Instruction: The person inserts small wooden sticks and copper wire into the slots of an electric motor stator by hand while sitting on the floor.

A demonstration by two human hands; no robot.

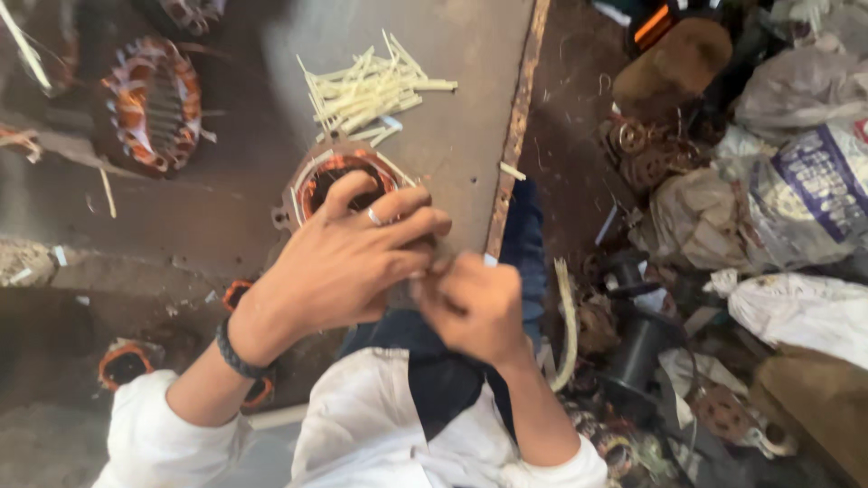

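While your left hand (pixel 348 262) lies spread over the near rim of the motor stator (pixel 344 185), its fingers curl down onto the copper winding and grasp the stator's edge. The stator sits on the dark workbench (pixel 452 54), directly ahead of both hands, bore facing up, so its axis runs roughly vertical. Your right hand (pixel 475 307) is clenched just beside the left, fingertips pinched together at the stator's near right edge; whether they hold a wire or an insulation strip, you cannot tell, since the left hand's fingers cover that spot. The left hand is the nearer to the stator. Beyond it lies a loose pile of pale insulation strips (pixel 371 90). A second stator (pixel 154 104) rests well apart at far left. The near half of the held stator is hidden.
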